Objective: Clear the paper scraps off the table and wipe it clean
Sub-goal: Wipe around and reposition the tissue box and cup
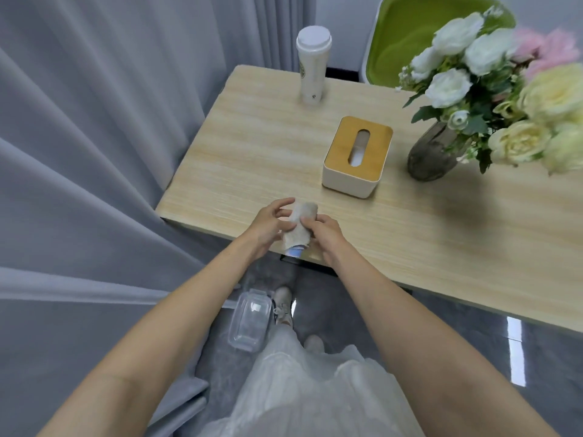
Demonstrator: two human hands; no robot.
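Both bare forearms reach toward the frame's centre, where left grip (268, 227) and right grip (326, 236) together clasp a cloth (296, 234).

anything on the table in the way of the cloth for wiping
The left hand and right hand hold the cloth at the near table edge. Bare wood lies right ahead, but a tissue box stands mid-table, a cup at the far edge and a vase of flowers to the right.

count on inspection: one table (252, 152), one lidded cup (312, 67), one tissue box (356, 152), one vase (430, 156), one bunch of flowers (473, 58), one cloth (296, 239), one clear container (250, 320), one green bin (403, 42), one left hand (268, 223), one right hand (326, 236), two shoes (284, 305).
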